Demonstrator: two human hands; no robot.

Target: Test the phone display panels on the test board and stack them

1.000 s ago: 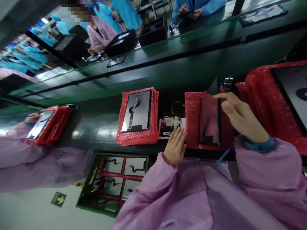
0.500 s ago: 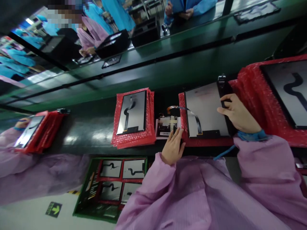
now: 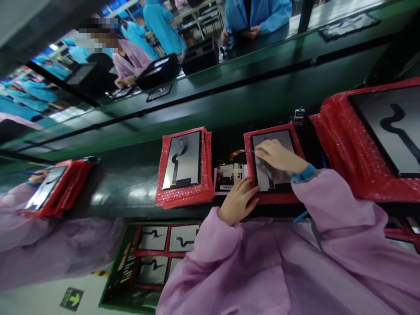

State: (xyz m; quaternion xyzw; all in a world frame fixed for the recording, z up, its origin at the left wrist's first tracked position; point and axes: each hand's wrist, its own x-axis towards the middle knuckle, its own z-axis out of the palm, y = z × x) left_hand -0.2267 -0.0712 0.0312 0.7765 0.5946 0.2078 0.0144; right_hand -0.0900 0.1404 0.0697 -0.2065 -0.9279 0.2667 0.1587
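Observation:
In front of me a display panel (image 3: 284,138) with a silvery back and dark edges lies on red bubble wrap (image 3: 300,148). My right hand (image 3: 278,155) is over its middle, fingers closed at the flat ribbon cable (image 3: 238,154). The cable's orange end sticks out leftward past the fingers, above a small circuit board (image 3: 225,180) with tape across it. My left hand (image 3: 238,202) lies with fingers stretched out at the board's lower right corner and the near left edge of the red wrap. My right palm hides part of the panel.
Left of the board stands a stack of wrapped panels (image 3: 183,164); a larger stack (image 3: 331,148) rises at right. A green crate (image 3: 111,280) of panels stands below the bench edge. At far left a co-worker's hand (image 3: 37,177) is beside another stack (image 3: 70,186). A conveyor runs behind.
My right hand has moved left from the panel's right edge to the ribbon cable. The panel now lies flatter on the red wrap. My left hand has stayed nearly in place.

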